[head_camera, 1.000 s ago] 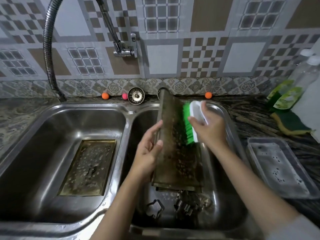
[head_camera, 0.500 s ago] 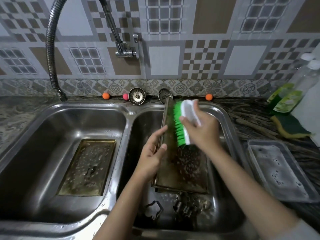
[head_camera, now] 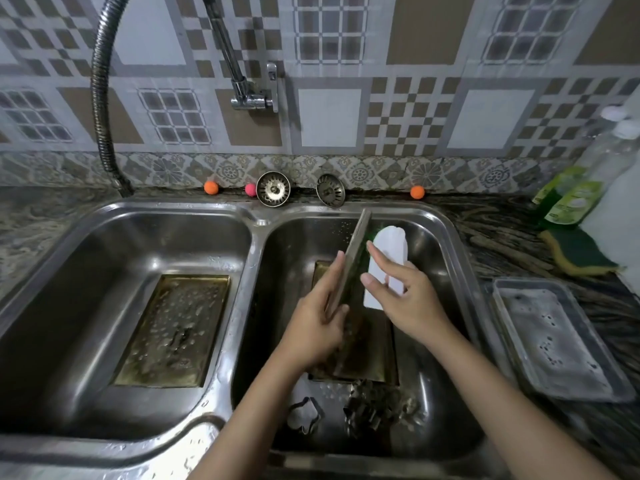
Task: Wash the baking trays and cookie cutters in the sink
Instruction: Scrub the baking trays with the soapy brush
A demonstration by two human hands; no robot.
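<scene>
Tilted further on edge since before, the baking tray (head_camera: 351, 271) stands in the sink's right basin (head_camera: 446, 244), gripped by the left hand (head_camera: 317, 317). Right hand (head_camera: 405, 292) holds the white scrub brush (head_camera: 388, 261) against it; cookie cutters (head_camera: 370, 407) lie at the near edge.

Double steel sink (head_camera: 256, 216) set into my dark marbled countertop (head_camera: 512, 233).

Left basin: one baking tray (head_camera: 173, 329) flat on the bottom, wet and beaded.

Right basin: a flower-shaped cookie cutter (head_camera: 304, 415) at 6 o'clock on the floor, a heap of other cutters (head_camera: 372, 407) just beside it toward 5.

Back ledge, 12 o'clock: two drain strainers (head_camera: 273, 188) leaning on the wall, two orange balls (head_camera: 211, 187) and a pink ball (head_camera: 250, 189) along the same line.

Counter at 3 o'clock: grey tray (head_camera: 554, 341) with suds. At 2 o'clock: green-and-yellow sponge (head_camera: 578, 252), two clear bottles (head_camera: 585, 188) behind it.
</scene>
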